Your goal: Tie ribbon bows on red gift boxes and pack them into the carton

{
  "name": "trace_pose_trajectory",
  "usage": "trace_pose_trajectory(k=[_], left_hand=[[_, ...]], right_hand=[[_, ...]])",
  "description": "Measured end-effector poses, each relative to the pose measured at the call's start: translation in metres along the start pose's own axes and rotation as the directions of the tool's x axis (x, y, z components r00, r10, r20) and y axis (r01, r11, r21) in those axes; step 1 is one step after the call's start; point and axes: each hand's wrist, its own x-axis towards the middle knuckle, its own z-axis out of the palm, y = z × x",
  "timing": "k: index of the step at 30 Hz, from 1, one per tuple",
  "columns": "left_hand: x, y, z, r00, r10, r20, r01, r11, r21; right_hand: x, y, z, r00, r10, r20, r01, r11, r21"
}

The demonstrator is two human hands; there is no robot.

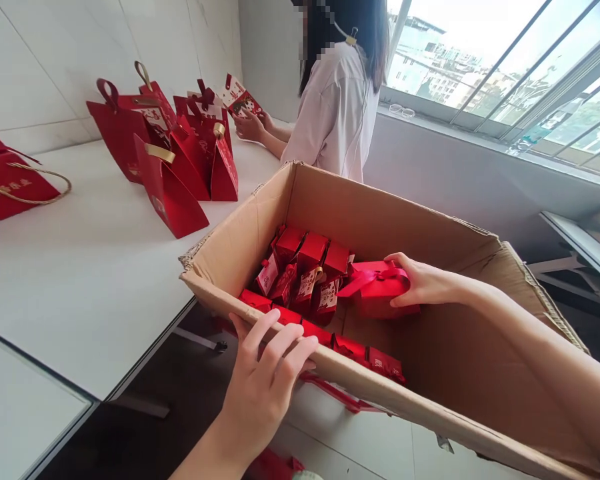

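The red box, tied with a bright ribbon, is inside the carton, beside other red boxes. I judge it light, stiff-sided and easily dented; best gripped by its sides, clear of the bow. The right hand holds its end; the left hand grips the carton's near rim. Beyond, red gift bags stand on the desk near a co-worker.

A white tabletop bears a cluster of red gift boxes — upright, fitted with ribbon handles; another red box, this one with a twine handle, sits to their left. An open cardboard carton carries red packages — close together towards one end.
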Motion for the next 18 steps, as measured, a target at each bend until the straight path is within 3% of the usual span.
trace_pose_trajectory(k=[6,11,14,18], left_hand=[[0.000,-0.003,0.007,0.998,0.024,-0.061,-0.026,0.999,-0.027],[-0.004,-0.002,0.009,0.999,0.021,-0.036,-0.022,1.000,-0.022],[-0.005,0.001,0.010,0.999,-0.015,-0.046,0.014,1.000,-0.020],[-0.003,0.004,0.013,0.996,-0.034,-0.077,0.034,0.999,-0.007]], right_hand=[[0.007,0.011,0.023,0.988,-0.039,0.147,0.051,0.996,-0.078],[0.010,0.009,0.046,0.967,-0.049,0.249,0.054,0.998,-0.013],[0.006,-0.017,0.053,0.968,-0.094,0.232,0.052,0.982,0.180],[0.016,-0.079,0.067,0.992,-0.124,0.037,0.094,0.885,0.456]])
